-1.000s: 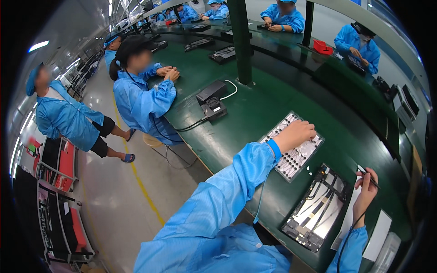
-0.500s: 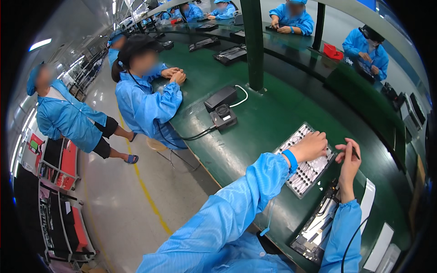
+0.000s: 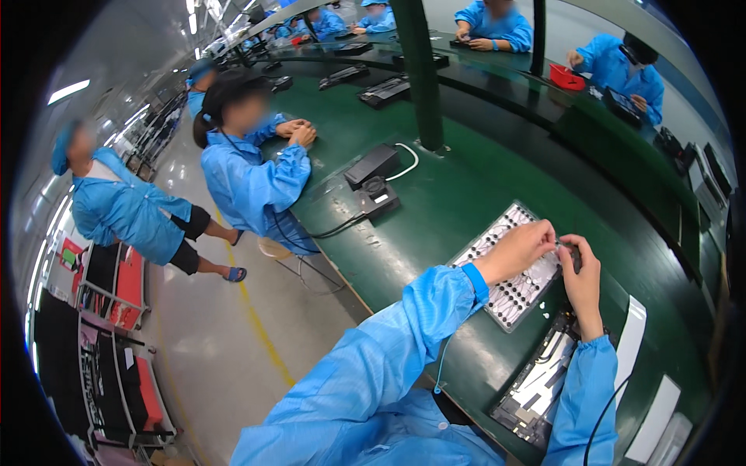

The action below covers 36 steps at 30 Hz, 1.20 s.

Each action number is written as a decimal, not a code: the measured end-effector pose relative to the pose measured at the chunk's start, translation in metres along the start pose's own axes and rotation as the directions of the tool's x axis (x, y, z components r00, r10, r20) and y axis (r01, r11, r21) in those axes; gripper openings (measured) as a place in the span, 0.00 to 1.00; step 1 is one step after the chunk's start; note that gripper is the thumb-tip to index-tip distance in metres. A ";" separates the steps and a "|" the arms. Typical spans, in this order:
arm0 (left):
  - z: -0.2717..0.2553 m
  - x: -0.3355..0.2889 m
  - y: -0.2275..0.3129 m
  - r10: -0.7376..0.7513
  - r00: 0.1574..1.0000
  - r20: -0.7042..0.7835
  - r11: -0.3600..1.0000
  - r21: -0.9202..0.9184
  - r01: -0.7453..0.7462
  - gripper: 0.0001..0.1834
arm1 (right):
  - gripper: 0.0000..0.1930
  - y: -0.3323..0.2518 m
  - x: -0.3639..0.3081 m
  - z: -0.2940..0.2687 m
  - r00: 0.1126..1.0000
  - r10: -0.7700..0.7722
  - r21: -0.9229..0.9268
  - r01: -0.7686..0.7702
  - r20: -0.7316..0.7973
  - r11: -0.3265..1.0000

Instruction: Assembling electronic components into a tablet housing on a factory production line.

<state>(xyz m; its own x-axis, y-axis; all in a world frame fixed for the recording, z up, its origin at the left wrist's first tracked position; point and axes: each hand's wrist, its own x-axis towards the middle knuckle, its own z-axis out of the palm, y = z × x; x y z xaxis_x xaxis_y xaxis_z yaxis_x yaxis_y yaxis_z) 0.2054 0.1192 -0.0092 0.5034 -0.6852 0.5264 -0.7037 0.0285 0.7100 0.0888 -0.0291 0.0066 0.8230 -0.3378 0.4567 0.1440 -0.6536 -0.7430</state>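
Above a clear tray with rows of small round black parts on thin leads, my left hand is closed in a pinch. Whatever it holds is too small to name. My right hand meets it at the tray's right edge, its thumb and fingers also pinched together, with a small dark bit showing among them. White scraps lie on the tray under my left hand. Below my right hand rests an opened electronic device with silvery and black insides, partly covered by my right sleeve. A blue band circles my left wrist.
A black adapter box and a smaller black unit with cables sit on the green table. A green post rises behind. White strips lie at right. Co-workers in blue sit around; one person stands left.
My right hand has moved left and its fingers have closed in beside my left hand's fingertips. My left hand has shifted slightly. The whole view has turned a little.
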 end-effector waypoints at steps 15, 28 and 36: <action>-0.013 -0.017 0.008 -0.058 0.997 0.056 0.998 0.004 0.058 0.07 | 0.05 -0.005 -0.007 -0.004 0.984 -0.033 -0.044 0.041 0.173 0.998; -0.012 -0.022 0.010 -0.033 0.995 0.094 0.985 0.172 0.017 0.08 | 0.07 -0.014 -0.006 -0.005 0.985 -0.088 -0.110 0.105 0.149 0.988; -0.008 -0.023 -0.001 -0.097 0.987 0.125 0.993 0.074 0.088 0.10 | 0.08 -0.020 -0.006 -0.012 0.928 -0.331 -0.216 0.363 0.171 0.906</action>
<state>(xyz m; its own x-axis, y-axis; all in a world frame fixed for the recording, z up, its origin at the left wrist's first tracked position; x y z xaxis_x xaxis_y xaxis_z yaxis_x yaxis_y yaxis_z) 0.1980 0.1409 -0.0185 0.5026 -0.7703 0.3925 -0.6919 -0.0861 0.7169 0.0742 -0.0215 0.0244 0.8101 0.0191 0.5860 0.3108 -0.8615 -0.4016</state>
